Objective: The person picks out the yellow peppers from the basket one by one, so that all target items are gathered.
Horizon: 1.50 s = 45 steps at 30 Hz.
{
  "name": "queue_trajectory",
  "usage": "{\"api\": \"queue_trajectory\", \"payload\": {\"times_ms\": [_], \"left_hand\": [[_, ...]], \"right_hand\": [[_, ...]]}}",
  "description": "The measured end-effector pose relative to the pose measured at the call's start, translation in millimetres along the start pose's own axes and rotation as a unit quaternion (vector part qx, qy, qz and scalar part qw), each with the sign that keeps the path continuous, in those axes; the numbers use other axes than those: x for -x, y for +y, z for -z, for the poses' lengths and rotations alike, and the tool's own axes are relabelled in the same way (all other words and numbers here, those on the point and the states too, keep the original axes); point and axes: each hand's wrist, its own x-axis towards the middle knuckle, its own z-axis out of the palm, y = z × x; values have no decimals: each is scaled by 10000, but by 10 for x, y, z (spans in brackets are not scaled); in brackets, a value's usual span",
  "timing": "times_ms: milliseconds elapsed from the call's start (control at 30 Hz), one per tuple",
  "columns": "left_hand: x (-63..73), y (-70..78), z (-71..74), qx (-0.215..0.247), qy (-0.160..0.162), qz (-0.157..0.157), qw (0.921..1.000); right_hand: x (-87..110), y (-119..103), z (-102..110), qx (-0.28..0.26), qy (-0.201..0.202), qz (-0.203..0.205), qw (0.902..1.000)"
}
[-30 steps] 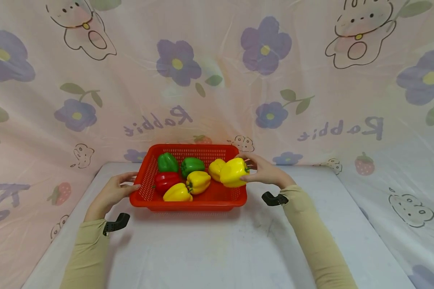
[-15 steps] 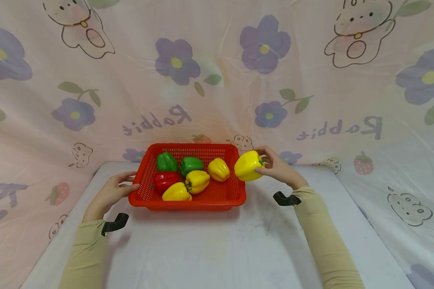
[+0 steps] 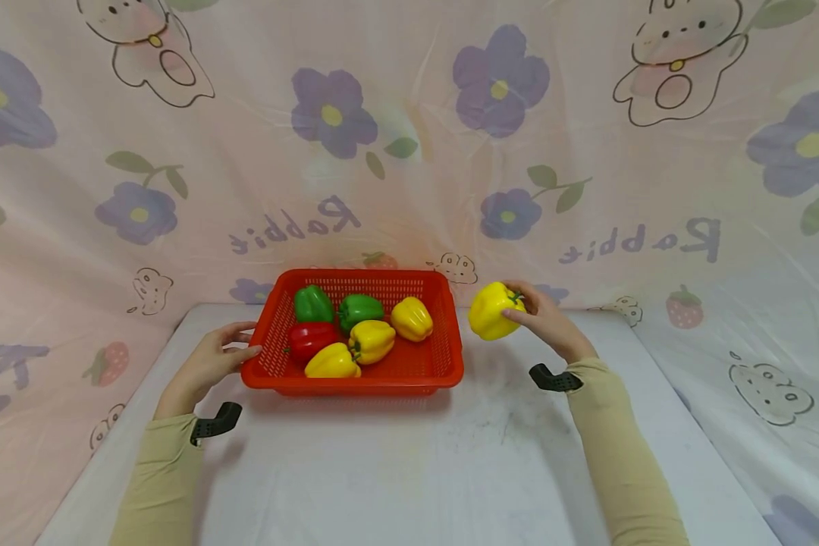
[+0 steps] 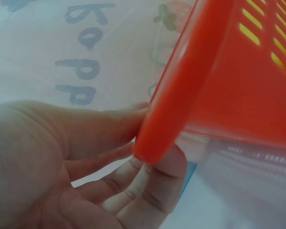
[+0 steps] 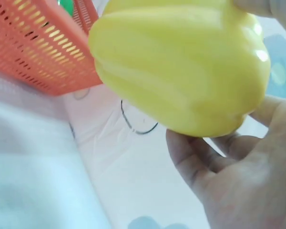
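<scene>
A yellow bell pepper (image 3: 493,312) is gripped between the thumb and fingers of my right hand (image 3: 544,322), to the right of the red basket (image 3: 355,384). In the right wrist view the same pepper (image 5: 181,67) fills the upper middle, its lower side against the fingertips. My left hand (image 3: 208,364) pinches the basket's left rim; the left wrist view shows thumb on top of the rim (image 4: 174,105) and fingers beneath. Inside the basket lie two green peppers (image 3: 313,305), a red pepper (image 3: 312,340) and several yellow peppers (image 3: 371,341).
The basket stands toward the back of a white-covered table (image 3: 396,470). Behind it hangs a pink cloth (image 3: 409,189) printed with flowers and rabbits. A black curved mount sits at each wrist.
My right hand has carried the yellow pepper from over the basket's right side out past its right rim. My left hand has kept its hold on the left rim.
</scene>
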Motion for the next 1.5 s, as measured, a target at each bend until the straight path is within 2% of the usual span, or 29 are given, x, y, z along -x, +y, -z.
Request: {"api": "queue_trajectory", "payload": {"times_ms": [333, 533, 767, 1000, 1267, 1500], "left_hand": [[-1, -6, 10, 3, -15, 5, 10000], [-10, -9, 10, -24, 0, 12, 10000], [-17, -9, 6, -58, -22, 7, 10000], [-4, 5, 8, -36, -42, 5, 10000], [-1, 13, -2, -41, -40, -19, 10000], [-7, -3, 9, -19, -33, -16, 10000]], "right_hand": [[-24, 308, -5, -218, 234, -524, 9981], [-53, 395, -62, -1, 156, -731, 9972], [-159, 602, -113, 35, -7, -997, 9950], [-205, 678, -214, 384, 80, -1074, 9934], [-253, 723, -280, 453, 156, -1476, 9879], [-290, 776, -300, 461, 137, -1664, 9849]]}}
